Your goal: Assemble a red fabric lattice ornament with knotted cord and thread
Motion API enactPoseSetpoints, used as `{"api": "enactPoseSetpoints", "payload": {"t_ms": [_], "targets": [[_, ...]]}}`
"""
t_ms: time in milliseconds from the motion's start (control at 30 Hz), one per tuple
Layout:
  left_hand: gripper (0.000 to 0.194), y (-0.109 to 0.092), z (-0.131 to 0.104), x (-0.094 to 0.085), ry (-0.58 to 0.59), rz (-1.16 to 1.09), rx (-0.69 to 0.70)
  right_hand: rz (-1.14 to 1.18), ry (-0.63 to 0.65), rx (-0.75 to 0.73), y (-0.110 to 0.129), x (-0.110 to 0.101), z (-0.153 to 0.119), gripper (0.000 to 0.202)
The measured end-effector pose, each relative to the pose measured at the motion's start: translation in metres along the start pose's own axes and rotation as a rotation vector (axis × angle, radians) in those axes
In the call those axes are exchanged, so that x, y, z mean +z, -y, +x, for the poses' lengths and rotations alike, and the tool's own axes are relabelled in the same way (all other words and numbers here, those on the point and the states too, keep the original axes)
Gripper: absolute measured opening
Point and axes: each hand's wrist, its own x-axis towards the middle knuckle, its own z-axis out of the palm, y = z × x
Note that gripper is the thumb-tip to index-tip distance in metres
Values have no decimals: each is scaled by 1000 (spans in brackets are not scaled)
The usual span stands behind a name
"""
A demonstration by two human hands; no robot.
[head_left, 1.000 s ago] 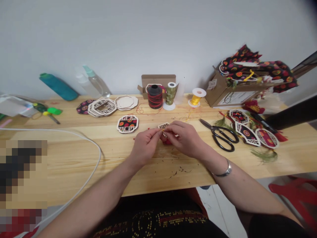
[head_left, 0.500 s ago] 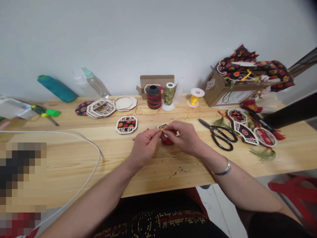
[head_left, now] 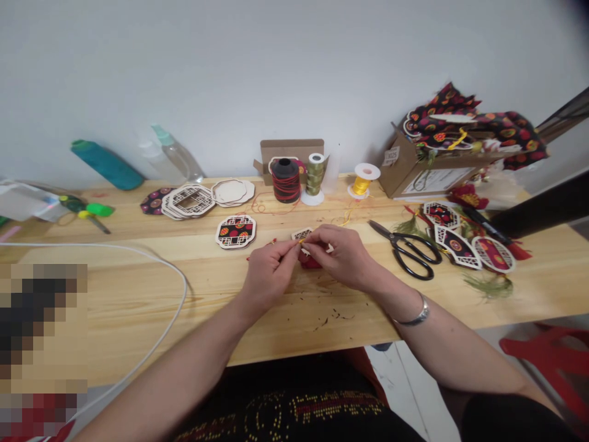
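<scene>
Fingertips meet over the middle of the table, where my left hand (head_left: 272, 270) and my right hand (head_left: 341, 255) both pinch a short bit of yellow cord (head_left: 301, 242). Both hands are closed on it. Beneath them lies a pale fretwork ornament (head_left: 301, 234), mostly covered by my fingers, with a dark red piece (head_left: 310, 263) showing under my right hand. Left of my hands rests an octagonal ornament (head_left: 235, 232) of patterned fabric in a pale lattice frame. Black-handled scissors (head_left: 407, 248) lie open to the right of my right hand.
Spools of red cord (head_left: 286, 182), green ribbon (head_left: 315, 178) and yellow cord (head_left: 363, 180) stand at the back. Stacked frames (head_left: 191, 201) lie back left. A cardboard box (head_left: 423, 172) full of fabric stands back right, behind finished ornaments (head_left: 455, 245). A white cable (head_left: 184, 288) loops at left.
Almost nothing differs. My hands keep the same pinch on the yellow cord, with only a very slight shift of the fingers.
</scene>
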Motion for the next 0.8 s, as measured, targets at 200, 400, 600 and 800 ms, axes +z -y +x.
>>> {"api": "enactPoseSetpoints", "payload": {"t_ms": [200,400,600,800], "targets": [[27,-5,-1,-1,-26,10,-3,2,-49,-11,0,-2,1,12],[25,-11,1,-3,-51,-41,-69,211,-157,83,-9,-1,4,14],[24,-12,0,-5,-41,-93,-131,323,-109,209,-8,-1,5,11],[26,-4,2,-4,-51,-347,-254,279,-201,321,-11,-3,7,11]]}}
